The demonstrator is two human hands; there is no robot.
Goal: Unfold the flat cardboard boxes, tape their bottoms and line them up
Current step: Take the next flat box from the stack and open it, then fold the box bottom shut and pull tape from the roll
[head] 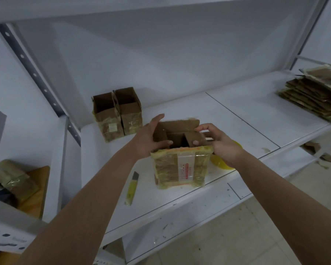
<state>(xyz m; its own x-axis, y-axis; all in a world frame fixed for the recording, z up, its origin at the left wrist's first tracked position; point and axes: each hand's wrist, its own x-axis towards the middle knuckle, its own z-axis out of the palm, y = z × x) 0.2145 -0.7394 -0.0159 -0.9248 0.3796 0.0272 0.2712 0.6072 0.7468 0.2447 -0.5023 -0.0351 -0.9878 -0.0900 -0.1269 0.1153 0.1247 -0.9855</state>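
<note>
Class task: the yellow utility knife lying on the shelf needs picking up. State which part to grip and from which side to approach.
Grip the yellow utility knife by its yellow handle, coming from above. It lies flat on the shelf, and its metal blade end points away, so hold the handle's long sides.

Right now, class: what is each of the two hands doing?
Left hand: grips the left wall of the brown tape-wrapped cardboard box.
Right hand: pinches its right flap.

We see two bare forearms, no sleeves in view. Left hand (149,138) and right hand (221,144) bare: we spot no gloves, rings, watch; short fingernails.
</note>
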